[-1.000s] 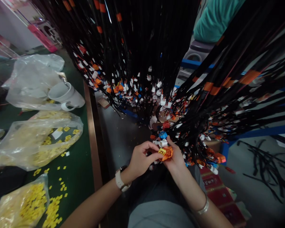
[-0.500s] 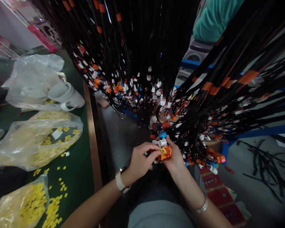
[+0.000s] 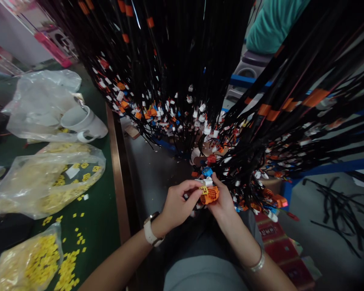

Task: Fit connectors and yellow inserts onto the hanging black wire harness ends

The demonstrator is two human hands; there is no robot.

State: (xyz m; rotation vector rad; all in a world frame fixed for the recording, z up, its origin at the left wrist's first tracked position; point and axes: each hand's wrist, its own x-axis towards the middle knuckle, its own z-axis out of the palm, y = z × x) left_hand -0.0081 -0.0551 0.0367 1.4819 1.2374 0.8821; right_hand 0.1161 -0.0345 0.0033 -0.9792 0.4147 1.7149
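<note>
- The right hand (image 3: 221,200) is curled shut around an orange plug (image 3: 210,195), with the thumb lying along the plug's far edge and the fingers underneath.
- The left hand (image 3: 177,204) meets it from the left; thumb and forefinger are pinched together on a small yellow clip (image 3: 204,189) at the plug's near left corner, and the other fingers are folded in.
- The two hands touch at the plug, low in the middle of the view, above the person's lap (image 3: 206,258).
- Just beyond the fingertips hang a white plug (image 3: 208,182) and a blue plug (image 3: 206,171), almost touching the orange one.
- Above and to the right of both hands a thick curtain of black wires (image 3: 185,60) hangs down, its ends crowded with small plugs; it closes off the room ahead and to the right.
- Well to the left of the left hand runs the wooden edge (image 3: 117,178) of a green table (image 3: 100,218); a strip of bare grey floor (image 3: 151,173) lies between this edge and the hands.
- On the table, further left, lie clear bags (image 3: 45,182) of yellow clips, loose clips and a white mug (image 3: 81,121).
- A watch (image 3: 150,234) sits on the left wrist, a bracelet (image 3: 257,262) on the right.
</note>
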